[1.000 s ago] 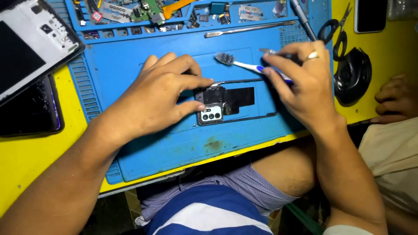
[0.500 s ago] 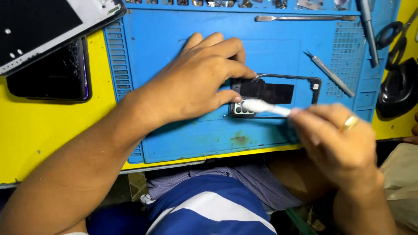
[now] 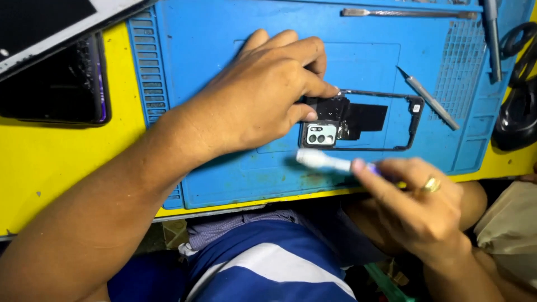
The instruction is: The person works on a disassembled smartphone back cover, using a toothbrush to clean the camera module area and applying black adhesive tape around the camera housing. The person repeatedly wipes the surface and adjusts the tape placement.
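1. Left hand: we see it laid palm-down on the blue work mat, fingers curled together and pressing on the left end of the phone frame, thumb tip against the frame's edge.
2. Phone frame: a dark, open rectangular frame lying flat on the mat near its middle; a pale camera block sits in its lower left corner, just beside the left thumb.
3. Right hand: we find it below the frame, at the mat's near edge, fingers closed round the handle of a small white brush. A gold ring shows on one finger.
4. White brush: blurred; its pale head points left and lies just below the camera block. Whether it touches the mat we cannot tell.
5. Metal tool: slim, lying slanted on the mat right of the frame, apart from both hands.
6. Dark phone: face-up on the yellow table, well left of the mat.
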